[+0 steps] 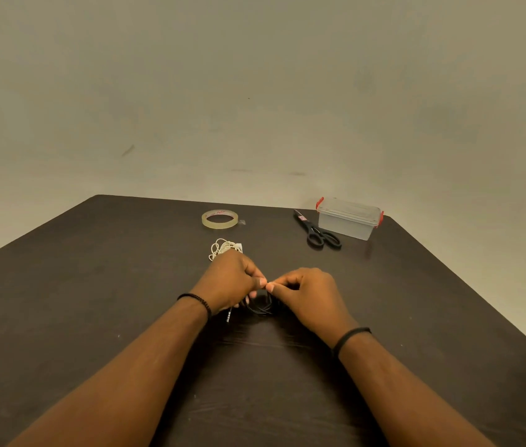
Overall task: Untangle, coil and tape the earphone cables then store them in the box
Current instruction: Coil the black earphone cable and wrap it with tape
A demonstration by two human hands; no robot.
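Earphone cables [260, 306] over dark table [93, 285], beige wall [255, 91] behind.

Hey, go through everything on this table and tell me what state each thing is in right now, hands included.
Black earphone cable: partly looped, pinched by both hands.
White earphone cable: tangled heap on the table, untouched.
Tape roll: lying flat, loose end on the table.
Scissors: blades closed, lying flat.
Plastic box: lid on, red clips down.
Left hand: pinches the black cable.
Right hand: pinches the black cable.
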